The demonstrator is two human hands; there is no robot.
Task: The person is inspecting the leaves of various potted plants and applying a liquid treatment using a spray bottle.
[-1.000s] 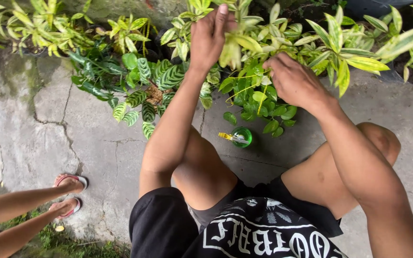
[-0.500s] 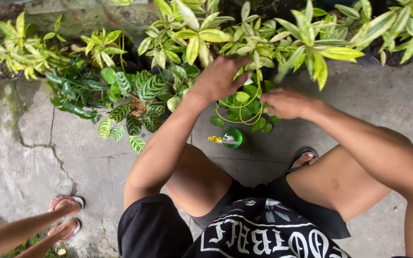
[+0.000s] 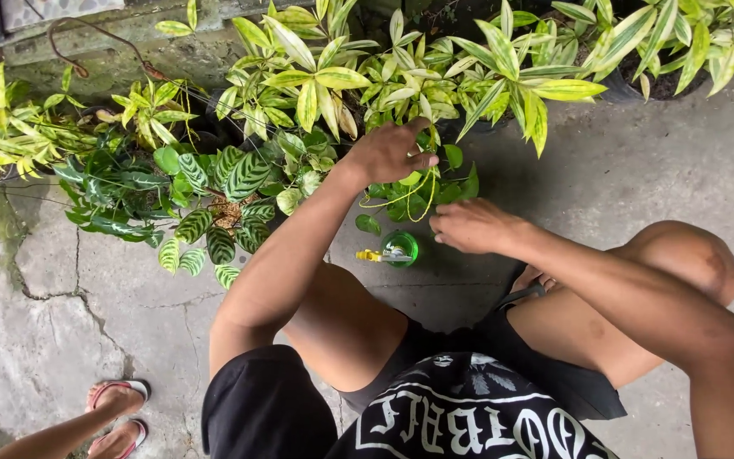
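Observation:
I squat on a concrete floor before a row of potted plants. My left hand (image 3: pixel 390 153) reaches into a small bright green leafy plant (image 3: pixel 422 183), its fingers closed around a stem or vine. My right hand (image 3: pixel 467 226) hovers just right of that plant, fingers loosely curled near the yellowish vines; whether it holds one is unclear. A green spray bottle with a yellow nozzle (image 3: pixel 394 251) stands on the floor under my hands.
Yellow-green variegated plants (image 3: pixel 316 72) line the back. A striped dark-leaf plant (image 3: pixel 214 195) sits at left. Another person's feet in pink sandals (image 3: pixel 112 408) stand at bottom left. Cracked concrete (image 3: pixel 53 289) spreads around, and my bent right knee (image 3: pixel 690 255) is at right.
Both hands have come down out of the tall back plants toward the small green plant near the bottle. The camera view has tilted, shifting the plants upward.

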